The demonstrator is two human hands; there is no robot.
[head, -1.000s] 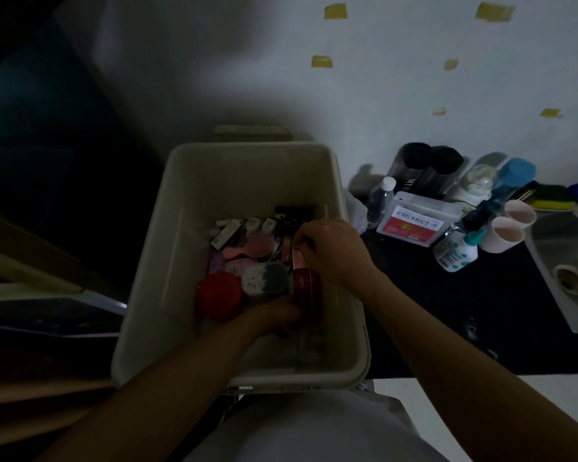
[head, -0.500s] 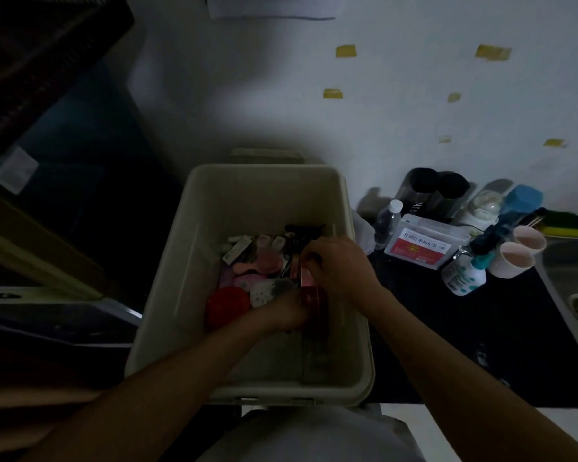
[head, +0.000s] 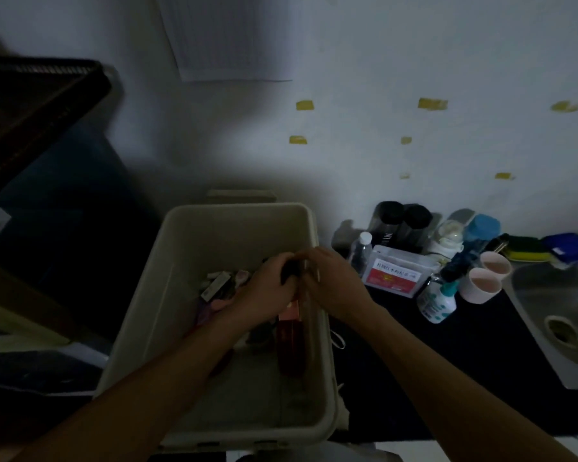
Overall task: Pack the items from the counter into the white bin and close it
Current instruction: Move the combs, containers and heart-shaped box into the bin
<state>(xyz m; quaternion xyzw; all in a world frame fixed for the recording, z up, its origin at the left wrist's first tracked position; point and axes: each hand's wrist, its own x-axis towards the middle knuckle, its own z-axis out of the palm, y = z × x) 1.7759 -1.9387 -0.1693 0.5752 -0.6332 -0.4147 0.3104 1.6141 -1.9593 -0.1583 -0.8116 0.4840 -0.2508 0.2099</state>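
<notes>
Both hands have come up and back since a second ago. The left one was low in the bin [head: 149,328] by a round red lid, and now it's level with the right one, with that lid hidden under the forearm. The view has tipped up too, so more wall shows.

Going left to right: the bin sits at the counter's [head: 447,361] left end, lid off, with a jumble of small stuff in the bottom. A few little white boxes [head: 216,284] poke out just left of the hands.

The left hand [head: 269,290] has its fingers curled round a small dark thing [head: 288,272], holding it up above the pile. It's too dim to say what it is.

The right hand [head: 339,285] is pressed right up against the left at that same spot, fingers bent in. Can't tell if it's actually gripping anything or just touching.

Below where the hands meet, a red box [head: 289,341] stands on end against the bin's right wall.

Plenty is left out on the counter, just right of the bin:
- a clear bottle [head: 361,251]
- two black-capped bottles [head: 401,225] at the wall
- a pouch [head: 394,275] with a red label
- a spray bottle [head: 436,301]
- two pink cups [head: 486,278], touching each other
- a sponge [head: 524,250] behind the cups

The sink [head: 561,295] is at the far right.
</notes>
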